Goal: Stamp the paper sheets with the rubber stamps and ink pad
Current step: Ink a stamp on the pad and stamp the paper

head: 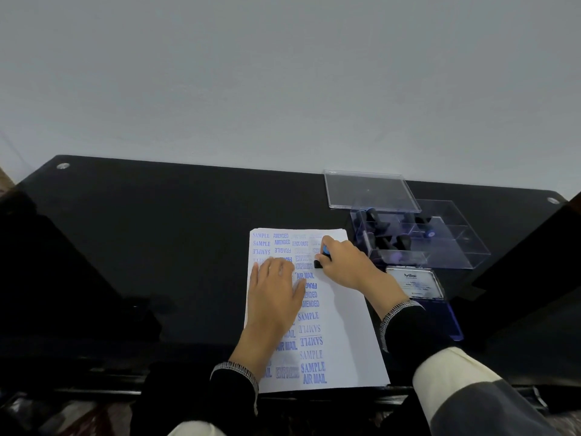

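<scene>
Single head-worn wide-angle view, looking forward and down from above near edge of desk point(157, 247). Close range: hands and paper point(345, 325) fill lower centre of frame. Wall point(283, 73) occupies upper half; desk's far edge crosses mid-frame. Straight edges bow toward frame borders. No second view.

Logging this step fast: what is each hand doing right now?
Left hand: open, flat on the paper sheet, holding nothing.
Right hand: closed on a rubber stamp, pressing it to the sheet.
</scene>
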The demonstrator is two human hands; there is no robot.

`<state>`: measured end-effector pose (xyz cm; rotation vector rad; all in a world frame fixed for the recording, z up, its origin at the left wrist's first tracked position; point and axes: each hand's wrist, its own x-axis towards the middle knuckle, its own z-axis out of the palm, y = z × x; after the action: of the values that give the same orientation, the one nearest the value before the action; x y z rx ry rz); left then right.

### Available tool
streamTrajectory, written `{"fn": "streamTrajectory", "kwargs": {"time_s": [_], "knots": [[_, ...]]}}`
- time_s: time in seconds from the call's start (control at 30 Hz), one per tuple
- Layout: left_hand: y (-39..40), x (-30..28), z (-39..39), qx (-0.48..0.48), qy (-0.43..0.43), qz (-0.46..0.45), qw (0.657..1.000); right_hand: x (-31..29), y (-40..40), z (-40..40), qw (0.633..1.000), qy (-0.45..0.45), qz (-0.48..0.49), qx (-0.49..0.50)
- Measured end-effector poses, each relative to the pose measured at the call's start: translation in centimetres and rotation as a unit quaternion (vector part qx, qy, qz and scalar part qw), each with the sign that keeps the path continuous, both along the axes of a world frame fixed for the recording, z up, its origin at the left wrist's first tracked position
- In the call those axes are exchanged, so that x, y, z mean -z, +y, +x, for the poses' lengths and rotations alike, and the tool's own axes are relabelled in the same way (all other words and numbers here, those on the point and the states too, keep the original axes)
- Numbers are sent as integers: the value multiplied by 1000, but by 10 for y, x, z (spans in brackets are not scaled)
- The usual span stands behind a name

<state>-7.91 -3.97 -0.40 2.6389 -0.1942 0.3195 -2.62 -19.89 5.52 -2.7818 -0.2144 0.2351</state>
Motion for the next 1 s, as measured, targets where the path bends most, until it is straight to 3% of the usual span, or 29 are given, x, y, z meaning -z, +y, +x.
{"fn": "streamTrajectory", "kwargs": {"time_s": [0.2,0.83,1.0], "knots": [[-2,-3,14,111,63,-6,992,2,-1,0,1000,11,21,-4],[2,6,14,108,42,-2,993,8,-1,-6,999,-5,49,-9],[2,7,13,34,33,49,998,4,0,-1,999,14,49,8]]}}
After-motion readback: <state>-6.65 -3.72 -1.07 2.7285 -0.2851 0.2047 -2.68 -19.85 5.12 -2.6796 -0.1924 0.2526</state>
